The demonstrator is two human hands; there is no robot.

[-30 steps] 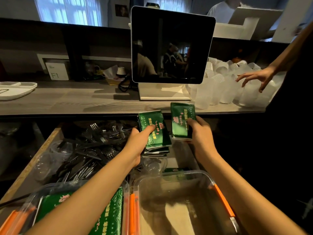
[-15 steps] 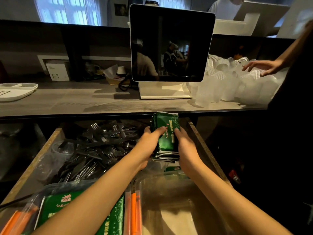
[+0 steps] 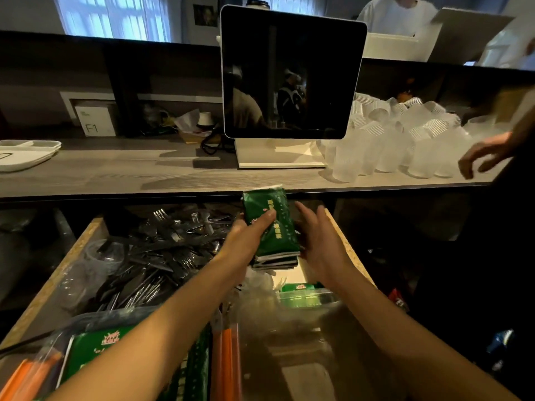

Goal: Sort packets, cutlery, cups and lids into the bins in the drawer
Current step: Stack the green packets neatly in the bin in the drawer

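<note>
the left hand [image 3: 246, 238] has its fingers [image 3: 265, 217] curled over the top face of a stack of green packets [image 3: 270, 227], thumb side hidden under the pile, so it grips the whole bundle from the left. the right hand [image 3: 320, 241] sits just beside the stack's right edge with fingers spread and relaxed, grasping nothing; whether its palm touches the packets' side cannot be told from here. the stack's long axis runs away from the person, tilted up at its far end toward the tabletop [image 3: 144, 172], and it hangs above the rear right part of the open drawer [image 3: 55, 273]. directly nearer the person, below both forearms, lies a clear bin [image 3: 292, 342] that looks mostly bare, and to its left another bin [image 3: 95, 351] already holding green packets. so the coming move likely turns on drawing the bundle back toward the body and lowering it, the left hand being the carrier and the right only steadying. black plastic cutlery [image 3: 162, 250] fills the drawer's left half, with clear lids [image 3: 101, 256] at its edge. frosted cups [image 3: 399, 143] crowd the tabletop on the right, where another person's hand [image 3: 483, 154] reaches.
</note>
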